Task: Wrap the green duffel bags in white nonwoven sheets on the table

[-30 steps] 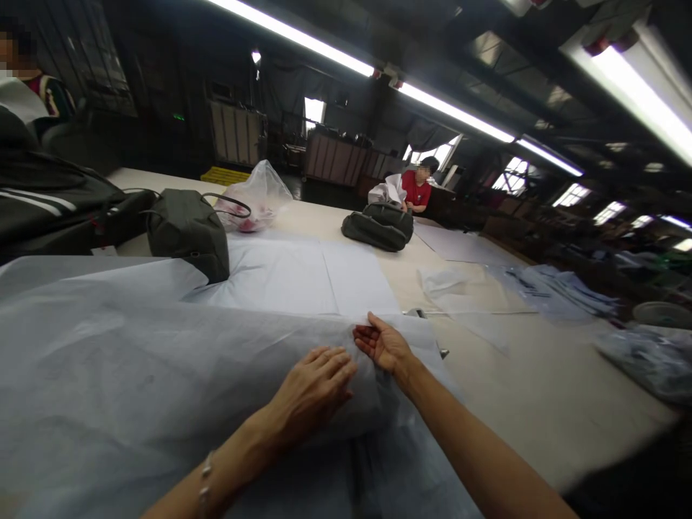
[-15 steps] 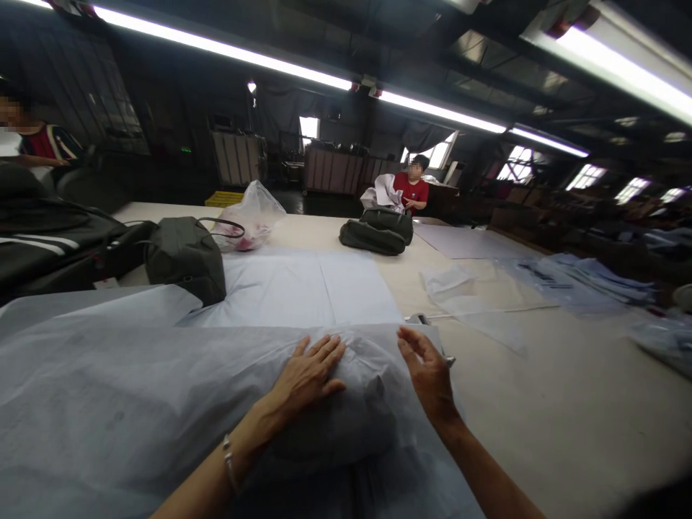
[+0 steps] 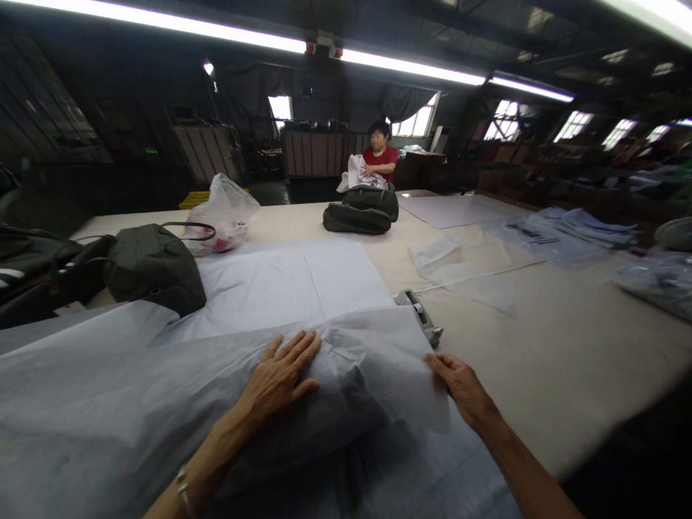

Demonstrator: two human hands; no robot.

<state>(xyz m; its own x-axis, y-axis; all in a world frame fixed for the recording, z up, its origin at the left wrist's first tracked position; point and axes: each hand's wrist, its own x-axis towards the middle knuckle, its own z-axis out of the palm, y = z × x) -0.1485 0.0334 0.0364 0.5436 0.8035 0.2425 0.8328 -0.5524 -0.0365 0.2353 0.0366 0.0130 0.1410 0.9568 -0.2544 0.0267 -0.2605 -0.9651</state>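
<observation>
My left hand (image 3: 284,376) lies flat with its fingers spread on a thin whitish sheet (image 3: 135,404). Under that sheet, a dark bulky thing shows through in front of me, its shape partly hidden. At the sheet's right edge, my right hand (image 3: 459,382) pinches the sheet between thumb and fingers. Just beyond this hand sits a grey metal object (image 3: 424,317) on the table. Pale blue-white sheets (image 3: 281,285) lie flat behind the covered thing.
A dark bag (image 3: 156,267) stands at the left beside a clear plastic bag (image 3: 224,216). Further back, dark bags (image 3: 360,213) rest on the table (image 3: 573,353) before a person in red (image 3: 381,157). Folded pale cloths (image 3: 578,227) lie at the right.
My right hand has moved right and down and taken hold of the sheet's edge, drawing it out. My left hand stays on the sheet. The view has shifted somewhat.
</observation>
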